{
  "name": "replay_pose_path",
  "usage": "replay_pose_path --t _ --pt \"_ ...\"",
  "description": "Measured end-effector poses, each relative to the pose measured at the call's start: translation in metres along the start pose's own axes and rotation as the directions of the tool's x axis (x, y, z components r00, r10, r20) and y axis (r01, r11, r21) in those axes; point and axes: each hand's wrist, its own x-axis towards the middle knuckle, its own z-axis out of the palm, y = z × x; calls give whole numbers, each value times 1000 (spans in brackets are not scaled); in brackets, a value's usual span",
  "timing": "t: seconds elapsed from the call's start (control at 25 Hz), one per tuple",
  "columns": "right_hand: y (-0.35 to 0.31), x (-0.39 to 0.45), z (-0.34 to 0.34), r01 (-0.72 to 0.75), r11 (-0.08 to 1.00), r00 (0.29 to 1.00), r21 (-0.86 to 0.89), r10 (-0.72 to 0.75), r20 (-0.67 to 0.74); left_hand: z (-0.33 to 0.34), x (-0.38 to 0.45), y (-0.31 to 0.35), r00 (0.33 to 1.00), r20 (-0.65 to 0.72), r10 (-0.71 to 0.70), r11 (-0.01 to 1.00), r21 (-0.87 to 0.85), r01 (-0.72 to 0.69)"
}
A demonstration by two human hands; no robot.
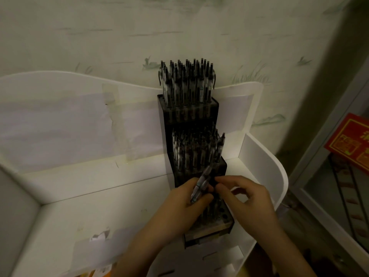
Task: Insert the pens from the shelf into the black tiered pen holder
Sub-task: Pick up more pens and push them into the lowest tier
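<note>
The black tiered pen holder (220, 168) stands on the white shelf (111, 192), against its back panel. Its top tier and middle tier are packed with several upright pens (185, 84). My left hand (179, 204) is closed around a small bundle of clear pens with black ends (201, 182), held over the lowest tier. My right hand (249, 196) pinches the upper end of one pen in that bundle with thumb and forefinger. The lowest tier (223, 216) shows a few open holes beside my hands.
The shelf has a raised white side wall (265, 166) on the right and taped paper patches (60, 126) on its back panel. A red printed box (351, 140) sits on a rack to the far right. Patterned wallpaper is behind.
</note>
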Motion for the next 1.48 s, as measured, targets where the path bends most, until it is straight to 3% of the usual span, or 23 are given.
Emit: replay_pose_path --t 0.12,0.28,0.4,0.52,0.6,0.68,0.8,0.88,1.2,1.48 --pt "-7 2 5 -67 978 985 199 32 170 6 2 0 998 57 -29 1000 -3 29" --pt "-9 3 -1 -113 962 983 248 72 170 9 2 0 996 85 2 1000 3 -2" --pt "-23 4 -15 -179 920 984 349 168 60 6 1 3 998 44 33 999 -36 -32" --pt "-37 11 -35 -148 880 963 452 232 -136 0 -1 2 1000 7 26 997 -69 -26" --pt "-41 12 -43 -67 909 945 411 189 -265 -3 -1 1 999 -46 11 995 -102 -16" --pt "-39 10 -44 23 978 943 205 46 -328 -5 0 2 993 -114 4 994 -108 -16" --pt "-19 6 -38 164 948 949 -273 -227 -219 -7 1 3 987 -162 7 995 -101 -24" --pt "-1 6 -30 204 900 952 -385 -274 -136 -7 0 3 985 -172 13 996 -81 -27" --pt "45 0 0 151 925 981 -349 -185 -66 -10 -3 -3 976 -219 4 999 -42 -14" --pt "53 -9 6 -100 963 995 -251 93 -39 -9 -4 -6 983 -181 -9 999 -40 2"
